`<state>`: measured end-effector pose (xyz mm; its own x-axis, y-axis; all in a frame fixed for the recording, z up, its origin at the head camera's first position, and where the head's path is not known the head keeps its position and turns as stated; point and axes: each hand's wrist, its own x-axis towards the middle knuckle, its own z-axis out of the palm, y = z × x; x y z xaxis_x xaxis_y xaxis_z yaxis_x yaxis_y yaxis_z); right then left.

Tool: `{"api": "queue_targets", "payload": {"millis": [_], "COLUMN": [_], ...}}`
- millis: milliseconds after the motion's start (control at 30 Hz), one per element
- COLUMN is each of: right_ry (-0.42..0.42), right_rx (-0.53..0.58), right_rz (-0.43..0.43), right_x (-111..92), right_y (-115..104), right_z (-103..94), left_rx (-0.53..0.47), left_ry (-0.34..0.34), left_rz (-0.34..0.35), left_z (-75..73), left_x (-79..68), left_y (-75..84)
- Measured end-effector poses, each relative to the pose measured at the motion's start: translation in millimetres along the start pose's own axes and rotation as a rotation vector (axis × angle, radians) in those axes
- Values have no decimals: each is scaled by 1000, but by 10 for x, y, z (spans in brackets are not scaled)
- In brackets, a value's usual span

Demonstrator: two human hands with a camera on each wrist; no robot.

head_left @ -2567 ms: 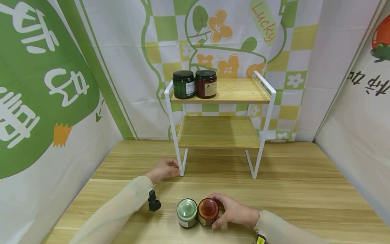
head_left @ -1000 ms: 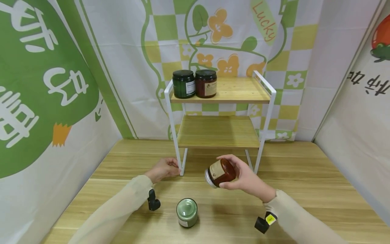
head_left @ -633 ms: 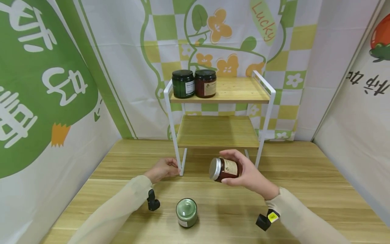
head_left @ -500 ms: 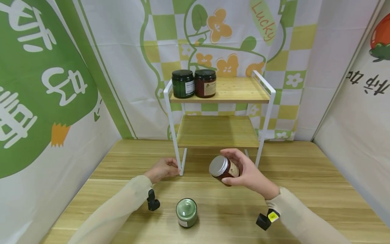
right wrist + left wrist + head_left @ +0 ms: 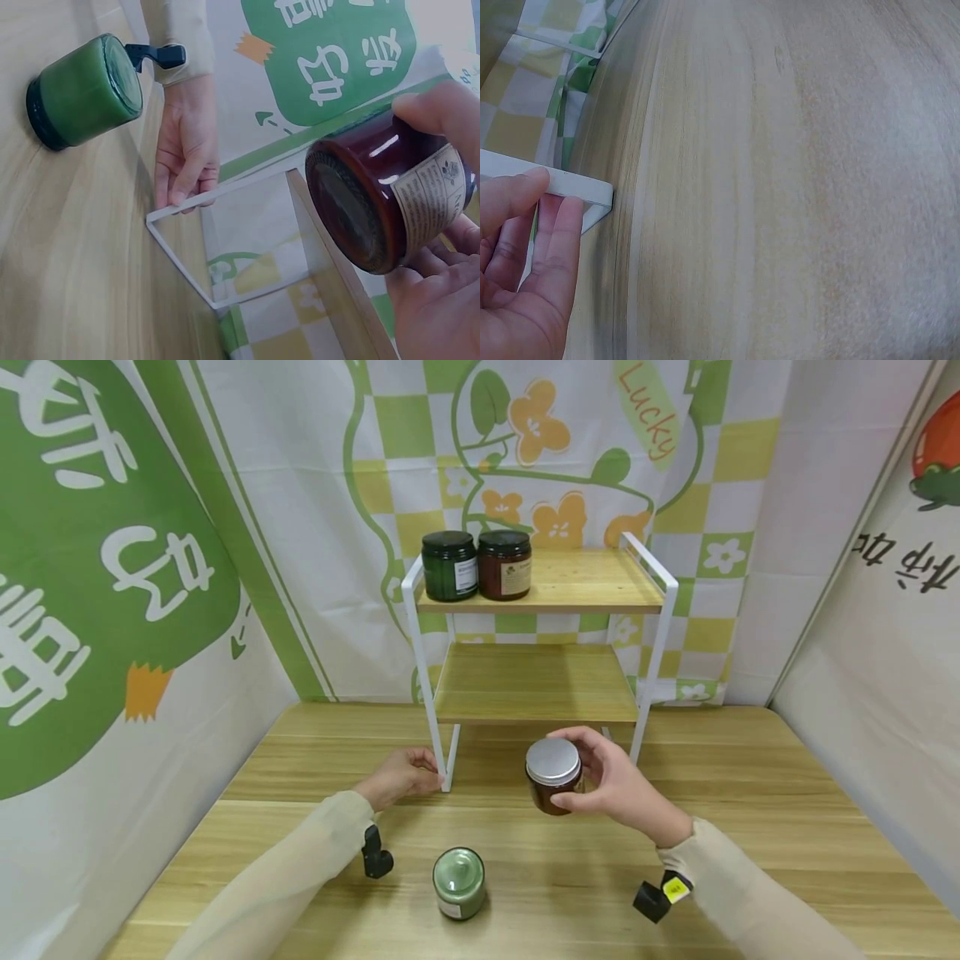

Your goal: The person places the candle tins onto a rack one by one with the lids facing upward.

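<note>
My right hand [image 5: 618,781] grips a dark amber glass jar [image 5: 390,187] by its side, lifted over the table with its silver lid up in the head view. A cream label shows on that jar in the right wrist view. With thumb and fingertips my left hand [image 5: 536,262] pinches the white metal leg [image 5: 577,184] of a two-tier shelf rack near its foot. A green glass jar [image 5: 459,883] stands upside down on the table in front, its base facing up. Neither hand touches it.
On the rack's top wooden board [image 5: 592,581], a dark green jar [image 5: 450,567] and a dark brown jar [image 5: 505,566] with black lids stand side by side at the left. The lower board [image 5: 536,681] is bare. Printed cloth [image 5: 375,568] hangs behind.
My right hand has picked up the amber jar from beside the green one, raised it toward the rack and turned it from upside down to lid-up. The left hand stays on the leg.
</note>
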<state>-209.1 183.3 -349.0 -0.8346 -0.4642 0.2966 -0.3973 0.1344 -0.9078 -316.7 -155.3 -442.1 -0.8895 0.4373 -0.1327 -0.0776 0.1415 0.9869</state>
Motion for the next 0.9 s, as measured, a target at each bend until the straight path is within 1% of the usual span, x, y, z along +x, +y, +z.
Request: {"api": "queue_targets", "payload": {"millis": [100,300,600,900], "right_ry": [7,43,73,136], "right_rx": [-23,-121,-86,-87], "right_rz": [-9,-23,-28,-76], "right_x": [2,3,18,37], "right_y": [-7,-27,-60,-64], "right_z": [-16,-45,-87,-123], "left_rx": [0,9,4,6], "left_ry": [-1,-6,-9,-10], "left_rz": [2,6,7,8], "left_z": [0,-5,-3,1], "left_x": [0,0,-10,-10], "left_y": [-2,4,15,12]}}
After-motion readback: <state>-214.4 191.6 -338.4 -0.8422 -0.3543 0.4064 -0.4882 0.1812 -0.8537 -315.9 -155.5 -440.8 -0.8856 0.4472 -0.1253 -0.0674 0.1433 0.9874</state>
